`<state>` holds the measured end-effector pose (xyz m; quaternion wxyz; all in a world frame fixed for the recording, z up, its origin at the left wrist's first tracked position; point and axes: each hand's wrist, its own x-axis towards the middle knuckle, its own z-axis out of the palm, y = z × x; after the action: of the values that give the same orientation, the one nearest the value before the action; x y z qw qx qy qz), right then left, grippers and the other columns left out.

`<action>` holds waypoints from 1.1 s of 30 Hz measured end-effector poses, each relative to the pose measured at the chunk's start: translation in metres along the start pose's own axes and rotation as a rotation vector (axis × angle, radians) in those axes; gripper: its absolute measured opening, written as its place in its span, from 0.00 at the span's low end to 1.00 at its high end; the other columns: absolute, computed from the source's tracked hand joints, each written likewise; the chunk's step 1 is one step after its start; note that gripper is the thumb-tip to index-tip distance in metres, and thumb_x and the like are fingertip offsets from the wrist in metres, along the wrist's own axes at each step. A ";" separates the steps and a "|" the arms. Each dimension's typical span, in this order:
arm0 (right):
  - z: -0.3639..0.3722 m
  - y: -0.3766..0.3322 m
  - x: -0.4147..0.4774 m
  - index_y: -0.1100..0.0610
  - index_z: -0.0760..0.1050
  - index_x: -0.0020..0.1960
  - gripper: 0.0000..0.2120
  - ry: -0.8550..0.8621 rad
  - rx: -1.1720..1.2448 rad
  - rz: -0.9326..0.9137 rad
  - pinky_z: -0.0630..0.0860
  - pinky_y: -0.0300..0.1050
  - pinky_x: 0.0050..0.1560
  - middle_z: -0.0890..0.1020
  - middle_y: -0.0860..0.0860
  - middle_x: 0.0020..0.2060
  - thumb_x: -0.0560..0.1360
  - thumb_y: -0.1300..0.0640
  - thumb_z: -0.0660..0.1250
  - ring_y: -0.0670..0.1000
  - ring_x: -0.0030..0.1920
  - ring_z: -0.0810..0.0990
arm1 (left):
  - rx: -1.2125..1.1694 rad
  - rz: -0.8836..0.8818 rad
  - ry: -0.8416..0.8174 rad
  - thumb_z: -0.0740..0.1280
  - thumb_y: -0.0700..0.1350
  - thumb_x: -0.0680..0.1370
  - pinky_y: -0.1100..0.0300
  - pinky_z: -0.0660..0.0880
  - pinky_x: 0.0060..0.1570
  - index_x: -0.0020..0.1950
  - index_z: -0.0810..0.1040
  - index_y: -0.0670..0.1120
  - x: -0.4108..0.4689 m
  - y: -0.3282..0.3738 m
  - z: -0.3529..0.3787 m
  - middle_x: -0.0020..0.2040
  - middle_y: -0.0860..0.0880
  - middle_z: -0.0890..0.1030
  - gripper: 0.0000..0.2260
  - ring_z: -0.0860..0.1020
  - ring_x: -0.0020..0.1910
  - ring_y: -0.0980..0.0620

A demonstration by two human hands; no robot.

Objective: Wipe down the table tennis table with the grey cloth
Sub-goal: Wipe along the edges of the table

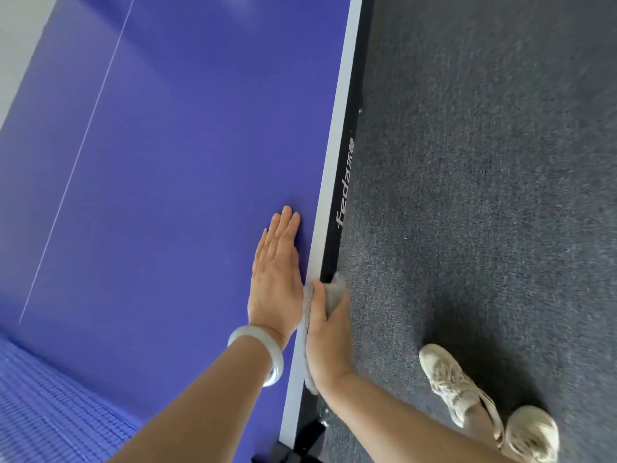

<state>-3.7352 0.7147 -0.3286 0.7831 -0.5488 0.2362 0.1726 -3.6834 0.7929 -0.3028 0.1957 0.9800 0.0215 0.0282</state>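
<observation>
In the head view, the left hand (275, 279) is lying flat on the blue table tennis table (167, 162). Its fingers are straight and together, pointing far, just beside the white right edge line. The right hand (329, 332) is gripping the fluffy grey cloth (335, 292) over that edge, thumb on top, hand curling round it. A pale stone bangle (263, 349) is circling the left wrist.

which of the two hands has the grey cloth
The right hand, gripping the fuzzy grey cloth at the edge of the blue table tennis table; the left hand lies flat on top, empty.
</observation>
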 end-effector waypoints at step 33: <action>0.002 -0.044 0.077 0.60 0.68 0.65 0.24 -0.038 -0.067 -0.034 0.73 0.42 0.61 0.80 0.54 0.58 0.80 0.42 0.62 0.49 0.59 0.79 | -0.144 -0.119 0.067 0.54 0.38 0.84 0.58 0.55 0.76 0.75 0.68 0.48 -0.003 -0.003 -0.004 0.77 0.54 0.64 0.19 0.59 0.77 0.58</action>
<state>-3.6479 0.7026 -0.3372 0.7713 -0.5755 0.2059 0.1774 -3.6867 0.7970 -0.2999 0.2662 0.9589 0.0843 0.0506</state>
